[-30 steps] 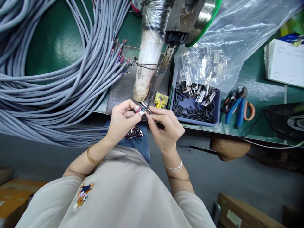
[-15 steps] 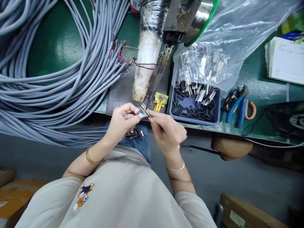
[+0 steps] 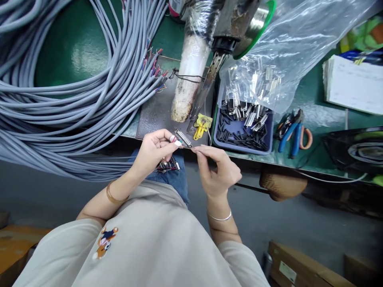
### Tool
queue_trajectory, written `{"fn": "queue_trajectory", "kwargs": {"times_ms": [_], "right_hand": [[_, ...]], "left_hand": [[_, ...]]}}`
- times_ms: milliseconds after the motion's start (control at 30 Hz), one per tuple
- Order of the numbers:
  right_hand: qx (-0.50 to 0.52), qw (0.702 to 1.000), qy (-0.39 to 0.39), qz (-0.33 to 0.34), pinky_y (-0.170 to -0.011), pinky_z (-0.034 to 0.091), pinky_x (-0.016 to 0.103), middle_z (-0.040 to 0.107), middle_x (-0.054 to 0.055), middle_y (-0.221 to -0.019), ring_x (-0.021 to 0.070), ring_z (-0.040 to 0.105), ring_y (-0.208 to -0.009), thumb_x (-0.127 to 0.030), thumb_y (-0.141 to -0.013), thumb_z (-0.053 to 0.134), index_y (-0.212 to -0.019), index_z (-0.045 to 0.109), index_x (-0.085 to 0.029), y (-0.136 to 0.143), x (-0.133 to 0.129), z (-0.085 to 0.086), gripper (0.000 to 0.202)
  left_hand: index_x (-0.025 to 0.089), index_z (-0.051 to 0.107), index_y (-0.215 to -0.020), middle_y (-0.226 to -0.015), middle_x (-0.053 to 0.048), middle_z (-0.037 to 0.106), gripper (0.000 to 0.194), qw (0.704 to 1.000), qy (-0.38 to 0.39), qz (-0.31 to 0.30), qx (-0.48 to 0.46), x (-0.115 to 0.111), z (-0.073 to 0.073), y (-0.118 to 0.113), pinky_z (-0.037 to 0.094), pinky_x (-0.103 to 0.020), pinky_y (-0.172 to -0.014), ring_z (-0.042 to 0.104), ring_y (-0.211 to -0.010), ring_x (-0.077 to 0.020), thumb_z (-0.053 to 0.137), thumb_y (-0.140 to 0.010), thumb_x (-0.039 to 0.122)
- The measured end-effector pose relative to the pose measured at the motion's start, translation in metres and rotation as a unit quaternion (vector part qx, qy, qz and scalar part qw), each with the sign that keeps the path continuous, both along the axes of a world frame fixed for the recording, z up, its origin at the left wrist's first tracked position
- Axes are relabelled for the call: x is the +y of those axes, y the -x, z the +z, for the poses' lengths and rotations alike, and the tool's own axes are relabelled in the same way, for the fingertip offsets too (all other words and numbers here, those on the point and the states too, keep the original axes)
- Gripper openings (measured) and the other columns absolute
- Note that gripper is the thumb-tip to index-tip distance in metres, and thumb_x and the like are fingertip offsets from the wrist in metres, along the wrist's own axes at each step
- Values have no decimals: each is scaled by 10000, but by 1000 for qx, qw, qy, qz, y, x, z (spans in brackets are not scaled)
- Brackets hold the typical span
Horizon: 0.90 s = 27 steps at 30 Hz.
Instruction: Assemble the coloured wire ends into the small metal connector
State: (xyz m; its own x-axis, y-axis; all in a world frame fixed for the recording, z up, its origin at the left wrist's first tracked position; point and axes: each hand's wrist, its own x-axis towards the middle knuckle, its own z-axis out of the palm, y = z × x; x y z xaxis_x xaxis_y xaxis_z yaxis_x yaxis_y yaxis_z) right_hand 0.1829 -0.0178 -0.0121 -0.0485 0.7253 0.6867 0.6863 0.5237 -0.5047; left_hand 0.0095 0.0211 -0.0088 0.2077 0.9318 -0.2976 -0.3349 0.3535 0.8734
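Between thumb and fingers, my left hand point(image 3: 153, 150) pinches a metal D-sub connector point(image 3: 183, 138) with thin coloured wires at its pins. Just right of it, my right hand point(image 3: 218, 169) is closed in a pinch by the connector's end. What sits between those fingertips is too small to make out. Several wired connectors point(image 3: 168, 165) rest on my lap below my left hand. The dark tip of a soldering iron point(image 3: 206, 89) points down at the bench just above the connector.
Grey cables point(image 3: 119, 99) with stripped ends cover the left bench. A blue tray point(image 3: 241, 148) holds connectors and black sleeves, partly under a plastic bag point(image 3: 287, 59). Nearby are a yellow clip point(image 3: 200, 130), a solder spool point(image 3: 254, 30), cutters point(image 3: 295, 137) and a paper pad point(image 3: 354, 83).
My right hand has shifted slightly right, away from the connector, so more of the connector shows. My left hand keeps its hold. The whole view has shifted a little.
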Motion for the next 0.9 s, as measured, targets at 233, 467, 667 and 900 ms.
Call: {"fn": "queue_trajectory", "kwargs": {"times_ms": [233,467,667,900], "right_hand": [[71,996,38,31,-738,632,259,800,5,-941,139,772,-850,-81,-885,697,-909,646,-233,13,12,-9,163],[33,999,9,14,-787,645,289,811,28,-994,163,787,-890,-67,-875,703,-917,655,-233,17,15,-11,178],[-6,1000,-24,15,-773,643,265,815,48,-1017,159,788,-888,-44,-863,698,-920,634,-238,15,24,-6,213],[-4,999,-29,19,-790,645,266,814,54,-1033,160,787,-898,-45,-864,703,-935,629,-236,13,29,-7,217]], "left_hand": [[143,606,-655,-626,38,577,301,1000,-24,18,-3,-2,4,-1,325,-137,-431,444,-483,-17,889,-624,241],[142,647,-663,-481,64,512,227,998,-10,57,3,0,3,-8,272,-149,-378,392,-383,-21,846,-665,250],[151,629,-651,-475,74,513,189,995,-43,80,31,8,10,-15,258,-144,-361,385,-367,-14,814,-650,193],[154,612,-662,-485,79,515,169,993,-59,91,40,12,7,-16,265,-133,-367,383,-373,-8,781,-675,146]]}}
